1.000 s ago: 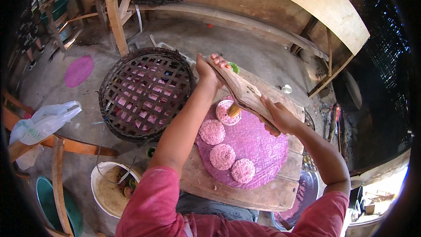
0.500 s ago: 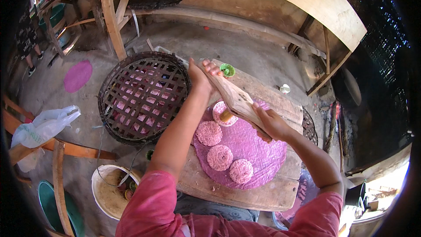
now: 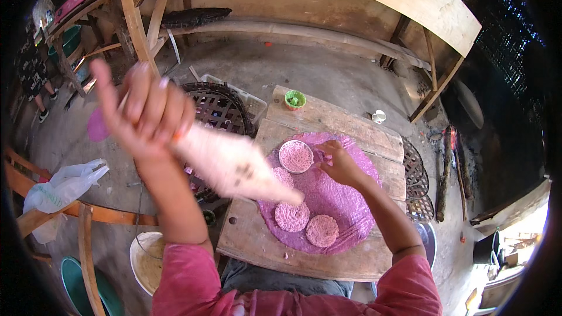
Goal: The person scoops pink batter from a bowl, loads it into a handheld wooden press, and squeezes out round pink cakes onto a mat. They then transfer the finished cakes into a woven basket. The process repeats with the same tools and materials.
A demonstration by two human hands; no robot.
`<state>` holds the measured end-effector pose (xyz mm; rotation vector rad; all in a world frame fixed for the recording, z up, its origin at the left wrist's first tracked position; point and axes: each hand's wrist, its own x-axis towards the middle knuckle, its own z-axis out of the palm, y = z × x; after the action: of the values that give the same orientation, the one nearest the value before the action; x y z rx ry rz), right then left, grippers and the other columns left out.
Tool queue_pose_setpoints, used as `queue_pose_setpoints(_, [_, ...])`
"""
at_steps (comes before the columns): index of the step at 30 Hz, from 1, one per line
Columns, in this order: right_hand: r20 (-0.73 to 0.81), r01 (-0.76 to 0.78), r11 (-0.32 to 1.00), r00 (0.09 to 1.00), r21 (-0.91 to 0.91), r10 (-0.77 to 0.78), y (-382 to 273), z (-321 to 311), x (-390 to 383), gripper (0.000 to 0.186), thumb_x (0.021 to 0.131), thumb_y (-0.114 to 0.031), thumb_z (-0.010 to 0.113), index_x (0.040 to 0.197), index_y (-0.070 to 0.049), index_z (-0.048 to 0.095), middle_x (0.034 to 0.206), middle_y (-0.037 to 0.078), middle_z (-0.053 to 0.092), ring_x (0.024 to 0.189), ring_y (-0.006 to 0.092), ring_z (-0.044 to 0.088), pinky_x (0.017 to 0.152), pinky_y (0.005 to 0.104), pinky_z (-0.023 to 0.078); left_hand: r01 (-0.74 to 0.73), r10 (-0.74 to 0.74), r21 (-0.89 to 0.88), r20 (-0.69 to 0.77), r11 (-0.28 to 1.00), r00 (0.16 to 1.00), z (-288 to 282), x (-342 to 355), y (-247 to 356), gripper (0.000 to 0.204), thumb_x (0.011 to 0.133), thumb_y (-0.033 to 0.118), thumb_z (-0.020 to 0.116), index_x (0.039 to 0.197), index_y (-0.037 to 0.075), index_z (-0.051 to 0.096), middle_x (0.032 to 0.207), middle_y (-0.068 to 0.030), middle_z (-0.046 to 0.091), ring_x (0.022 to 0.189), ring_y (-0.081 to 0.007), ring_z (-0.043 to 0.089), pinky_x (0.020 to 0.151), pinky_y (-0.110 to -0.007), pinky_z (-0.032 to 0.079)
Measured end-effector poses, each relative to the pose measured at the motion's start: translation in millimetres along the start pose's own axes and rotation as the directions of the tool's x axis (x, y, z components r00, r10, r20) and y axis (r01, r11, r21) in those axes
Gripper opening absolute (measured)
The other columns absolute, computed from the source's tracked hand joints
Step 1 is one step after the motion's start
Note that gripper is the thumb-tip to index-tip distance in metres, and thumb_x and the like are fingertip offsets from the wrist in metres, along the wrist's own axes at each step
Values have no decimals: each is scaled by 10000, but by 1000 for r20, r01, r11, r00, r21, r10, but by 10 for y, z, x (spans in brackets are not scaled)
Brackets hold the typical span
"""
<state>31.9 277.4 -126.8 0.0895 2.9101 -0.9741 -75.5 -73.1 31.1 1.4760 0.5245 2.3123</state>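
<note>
Left hand: raised, blurred, fingers wrapped around one end of the wooden board.
Board: held aslant above the tabletop, its tip overlapping the pink rounds in view.
Right hand: fingers loosely apart, just beside the ring; contact, cannot tell.
Ring: on the purple sheet, pink strands inside.
Cup: green, at the tabletop's far edge.

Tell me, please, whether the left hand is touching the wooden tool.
Touching: the head view shows the left hand closed round one end of the wooden tool, though both are blurred.
</note>
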Motion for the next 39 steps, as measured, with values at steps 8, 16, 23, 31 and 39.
queue_pose_setpoints(8, [-317, 188, 982, 930, -21, -185, 267, 406, 31, 290, 791, -43, 677, 1081, -25, 672, 1126, 204, 582, 1070, 385, 554, 938, 443, 456, 152, -98, 406, -152, 901, 984, 842, -584, -97, 774, 990, 613, 284, 529, 23, 481, 460, -105, 497, 355, -208, 478, 343, -320, 392])
queue_pose_setpoints(16, [-436, 312, 926, 818, -211, -375, 159, 419, 72, 127, 771, -26, 686, 897, -11, 691, 987, 186, 616, 929, 386, 591, 820, 455, 482, 162, -89, 432, -185, 887, 979, 868, -667, -174, 738, 981, 582, 389, 531, 6, 489, 458, -88, 494, 354, -199, 471, 340, -297, 373])
queue_pose_setpoints(23, [-318, 212, 977, 928, 26, -193, -8, 367, 123, 372, 780, -116, 717, 1133, -63, 611, 1124, 167, 589, 1094, 384, 530, 937, 468, 424, 109, -31, 421, -189, 900, 982, 791, -689, -197, 720, 997, 551, 384, 529, 13, 487, 459, -91, 503, 348, -181, 459, 337, -291, 379])
queue_pose_setpoints(31, [36, 271, 956, 963, -113, -269, -131, 211, 153, 958, 670, -348, 839, 1456, -117, 343, 1370, 191, 490, 1232, 375, 449, 1073, 498, 305, 57, 30, 420, -198, 906, 980, 779, -734, -184, 711, 1012, 525, 363, 526, 21, 487, 417, -95, 471, 315, -188, 434, 312, -298, 373])
queue_pose_setpoints(39, [45, 291, 954, 957, -68, -288, -91, 180, 206, 964, 649, -367, 868, 1438, -138, 363, 1376, 161, 468, 1264, 345, 417, 1097, 467, 304, 33, 48, 391, -196, 920, 979, 759, -771, -142, 704, 1023, 504, 345, 527, 23, 479, 418, -98, 470, 315, -185, 432, 304, -294, 365])
